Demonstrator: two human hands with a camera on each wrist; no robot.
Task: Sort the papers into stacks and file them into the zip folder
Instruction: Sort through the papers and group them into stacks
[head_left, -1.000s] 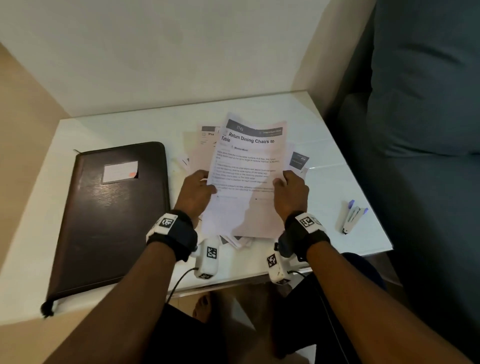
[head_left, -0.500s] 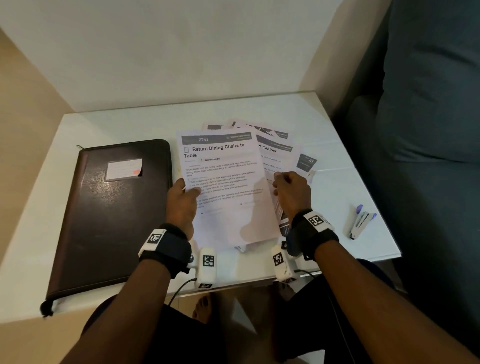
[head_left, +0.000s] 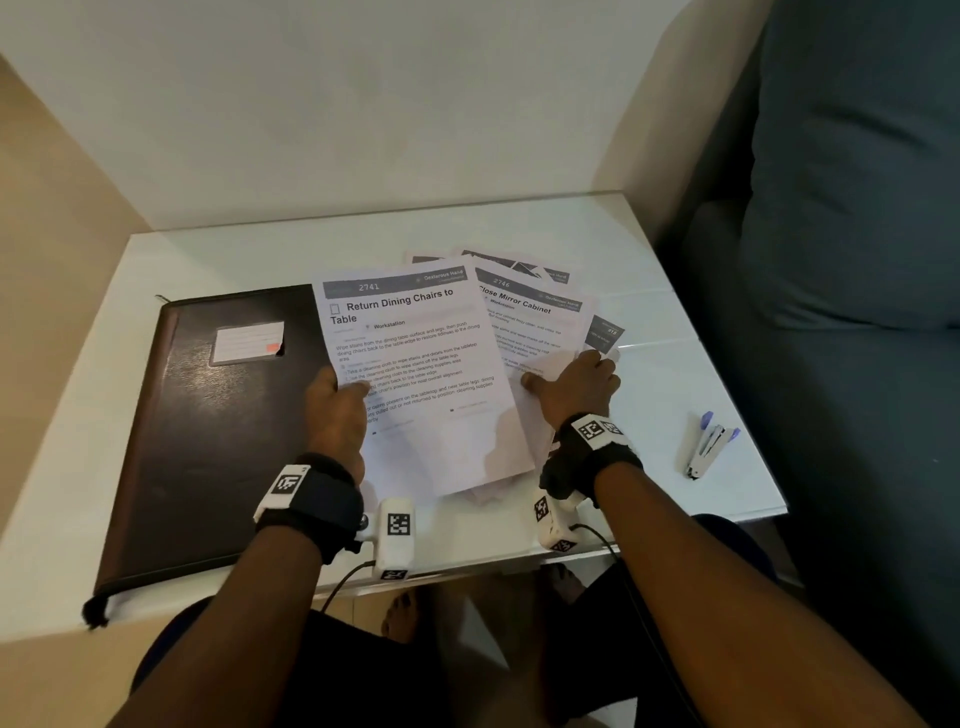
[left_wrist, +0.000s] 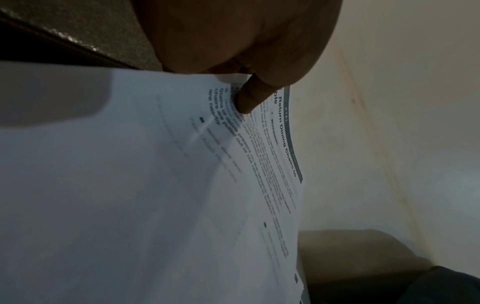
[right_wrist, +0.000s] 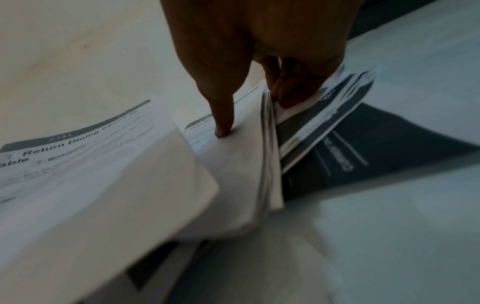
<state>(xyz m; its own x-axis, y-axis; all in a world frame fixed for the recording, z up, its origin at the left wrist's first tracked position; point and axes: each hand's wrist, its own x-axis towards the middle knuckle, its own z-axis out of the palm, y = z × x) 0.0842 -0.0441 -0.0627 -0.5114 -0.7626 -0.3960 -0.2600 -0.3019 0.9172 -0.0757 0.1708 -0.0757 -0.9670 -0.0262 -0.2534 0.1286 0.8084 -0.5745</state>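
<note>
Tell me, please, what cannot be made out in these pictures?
- Lower papers: head view, mostly covered by the top sheet and the right hand.
- Zip folder: head view; whether zipped is unclear.
- Left hand: its fingers lie under the sheet.
- Right wrist view: print blurred.
- Stapler: too small for detail.

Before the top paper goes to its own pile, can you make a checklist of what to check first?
1. Left hand pinches the "Return Dining Chairs" sheet: ok.
2. Right hand holds the remaining papers: ok.
3. Sheet is separated from the rest: ok, it sits apart at the left.
4. Only one sheet lifted: cannot tell.
5. Zip folder open for filing: not ok, it lies closed.
6. Stapler out of the way: ok, off to the right.
</note>
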